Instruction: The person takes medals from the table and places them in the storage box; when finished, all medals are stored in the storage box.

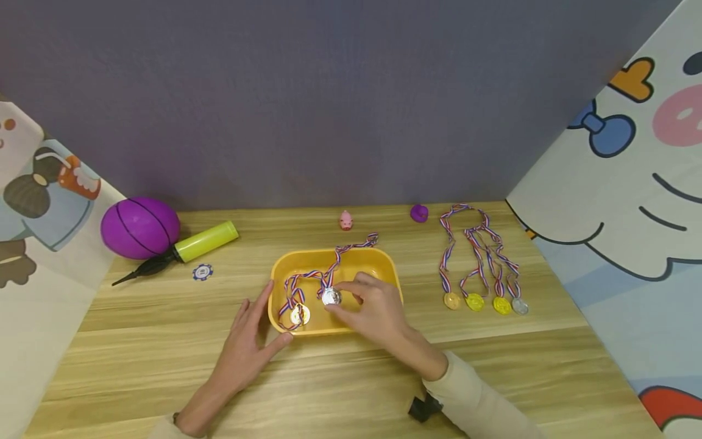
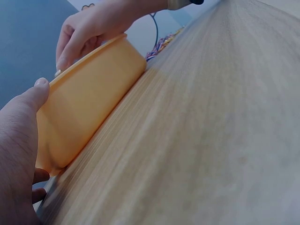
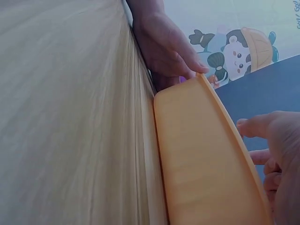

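Head view showed the right hand [image 1: 372,308] inside a yellow-orange tray [image 1: 307,261], pinching a silver medal [image 1: 331,297] by its edges between thumb and forefinger. Whether the medal was off the tray floor, I could not tell. The left hand [image 1: 247,338] lay spread and unclenched around the tray's near left corner, thumb at the near rim, fingers along the left wall; the left wrist view showed that thumb against the rim.

For good handling, I judged, the left hand did best to brace the tray lightly, without tipping it, while the pinch stayed at the disc's edges. The ribbons [image 1: 327,281] looked the likeliest snag: moving slowly and freeing any loop first would keep a second medal from being dragged along.

Inside the tray, a gold medal [image 1: 304,313] lay near the near left corner, a strip of ribbon across it. Striped red, white and blue ribbon wound over the left part of the floor, and one length ran out past the far rim.

On the wooden table [image 1: 340,384], to the right, four medals [image 1: 501,305] lay in a row, their ribbons trailing to the far side. Beyond the tray stood a pink pig figure [image 1: 346,221], with a purple duck [image 1: 419,213] farther right. To the left were a poker chip [image 1: 202,272], a yellow and black pump [image 1: 207,242] and a purple ball [image 1: 139,227].
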A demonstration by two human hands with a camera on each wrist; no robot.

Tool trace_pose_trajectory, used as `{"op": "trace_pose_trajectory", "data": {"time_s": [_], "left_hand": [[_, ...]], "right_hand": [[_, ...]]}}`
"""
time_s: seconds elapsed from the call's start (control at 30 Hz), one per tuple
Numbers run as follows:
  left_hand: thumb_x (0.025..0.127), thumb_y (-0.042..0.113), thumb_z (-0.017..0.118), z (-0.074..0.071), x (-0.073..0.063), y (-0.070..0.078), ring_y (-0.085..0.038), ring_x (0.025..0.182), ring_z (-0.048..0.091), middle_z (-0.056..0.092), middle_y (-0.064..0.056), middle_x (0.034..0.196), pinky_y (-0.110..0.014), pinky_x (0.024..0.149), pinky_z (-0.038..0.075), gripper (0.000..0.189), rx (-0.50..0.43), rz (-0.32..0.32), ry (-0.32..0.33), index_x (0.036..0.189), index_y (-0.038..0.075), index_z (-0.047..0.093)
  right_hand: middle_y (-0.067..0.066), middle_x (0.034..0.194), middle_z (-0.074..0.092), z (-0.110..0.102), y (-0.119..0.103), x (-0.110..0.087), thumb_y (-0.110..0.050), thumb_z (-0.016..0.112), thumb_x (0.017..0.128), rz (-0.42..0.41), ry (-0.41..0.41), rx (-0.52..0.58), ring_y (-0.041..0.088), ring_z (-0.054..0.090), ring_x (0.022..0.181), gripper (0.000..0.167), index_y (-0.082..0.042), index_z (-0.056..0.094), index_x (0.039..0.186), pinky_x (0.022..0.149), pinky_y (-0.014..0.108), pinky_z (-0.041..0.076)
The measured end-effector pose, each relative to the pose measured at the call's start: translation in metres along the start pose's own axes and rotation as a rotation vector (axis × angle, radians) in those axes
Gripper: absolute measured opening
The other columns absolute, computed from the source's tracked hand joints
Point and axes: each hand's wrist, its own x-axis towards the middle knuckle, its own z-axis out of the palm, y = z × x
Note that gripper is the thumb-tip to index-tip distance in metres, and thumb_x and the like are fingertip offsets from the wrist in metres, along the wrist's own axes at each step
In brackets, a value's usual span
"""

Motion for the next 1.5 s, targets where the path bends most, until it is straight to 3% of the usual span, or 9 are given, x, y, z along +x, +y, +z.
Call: {"op": "trace_pose_trajectory", "data": {"time_s": [0.2, 0.47, 0.77, 0.9, 1.03, 1.13, 1.33, 1.5], "left_hand": [[0.101, 0.049, 0.079, 0.000, 0.000, 0.000, -0.068, 0.159, 0.018, 0.037, -0.021, 0.176, -0.091, 0.120, 0.019, 0.103, -0.001, 0.000, -0.002, 0.180, 0.038, 0.014], [0.101, 0.051, 0.078, -0.001, 0.000, 0.000, -0.069, 0.159, 0.018, 0.036, -0.021, 0.177, -0.093, 0.117, 0.020, 0.103, 0.008, -0.006, -0.006, 0.180, 0.039, 0.013], [0.102, 0.051, 0.077, -0.002, 0.000, 0.001, -0.071, 0.158, 0.018, 0.037, -0.023, 0.176, -0.095, 0.113, 0.022, 0.102, 0.010, -0.020, -0.012, 0.180, 0.039, 0.012], [0.102, 0.051, 0.077, -0.002, 0.000, 0.001, -0.070, 0.158, 0.017, 0.037, -0.023, 0.176, -0.094, 0.114, 0.021, 0.102, 0.009, -0.019, -0.014, 0.180, 0.040, 0.012], [0.101, 0.051, 0.078, -0.002, 0.000, 0.001, -0.069, 0.159, 0.017, 0.037, -0.022, 0.176, -0.094, 0.116, 0.021, 0.102, 0.006, -0.017, -0.014, 0.180, 0.039, 0.013], [0.101, 0.051, 0.078, -0.002, 0.000, 0.001, -0.070, 0.158, 0.017, 0.037, -0.023, 0.176, -0.094, 0.115, 0.021, 0.102, 0.007, -0.019, -0.013, 0.180, 0.040, 0.013], [0.102, 0.051, 0.077, -0.002, 0.000, 0.001, -0.071, 0.158, 0.018, 0.038, -0.024, 0.175, -0.094, 0.114, 0.022, 0.102, 0.010, -0.020, -0.009, 0.180, 0.039, 0.013], [0.102, 0.050, 0.077, -0.002, 0.000, 0.001, -0.070, 0.158, 0.018, 0.038, -0.023, 0.175, -0.094, 0.115, 0.022, 0.101, 0.008, -0.015, -0.006, 0.180, 0.040, 0.013]], "right_hand": [[-0.003, 0.070, 0.056, 0.004, -0.005, 0.009, -0.037, 0.099, 0.083, 0.082, -0.122, -0.061, 0.001, 0.036, 0.062, 0.033, -0.016, 0.090, 0.106, 0.053, 0.019, 0.032], [-0.009, 0.073, 0.059, 0.010, -0.005, 0.017, -0.037, 0.097, 0.086, 0.108, -0.285, -0.128, 0.003, 0.046, 0.063, 0.029, -0.019, 0.089, 0.107, 0.056, 0.023, 0.041], [-0.016, 0.064, 0.057, 0.012, -0.004, 0.024, -0.038, 0.097, 0.087, 0.186, -0.467, -0.058, 0.002, 0.051, 0.061, 0.026, -0.019, 0.089, 0.102, 0.055, 0.024, 0.044], [-0.018, 0.057, 0.054, 0.014, -0.003, 0.026, -0.034, 0.097, 0.087, 0.199, -0.493, -0.036, 0.001, 0.050, 0.057, 0.018, -0.021, 0.085, 0.088, 0.053, 0.022, 0.042], [-0.017, 0.053, 0.051, 0.016, -0.002, 0.028, -0.032, 0.096, 0.087, 0.203, -0.521, -0.020, 0.001, 0.046, 0.053, 0.025, -0.023, 0.076, 0.076, 0.050, 0.021, 0.036], [-0.016, 0.053, 0.053, 0.018, -0.003, 0.030, -0.032, 0.096, 0.088, 0.223, -0.549, -0.015, 0.002, 0.047, 0.053, 0.024, -0.022, 0.077, 0.077, 0.051, 0.022, 0.037], [-0.015, 0.067, 0.069, 0.021, 0.000, 0.033, -0.030, 0.096, 0.087, 0.244, -0.570, 0.007, 0.000, 0.058, 0.062, 0.016, -0.018, 0.087, 0.090, 0.061, 0.023, 0.050], [-0.015, 0.068, 0.070, 0.020, 0.003, 0.032, -0.025, 0.095, 0.088, 0.230, -0.576, 0.053, 0.000, 0.058, 0.063, 0.011, -0.017, 0.088, 0.090, 0.062, 0.023, 0.051]]}}
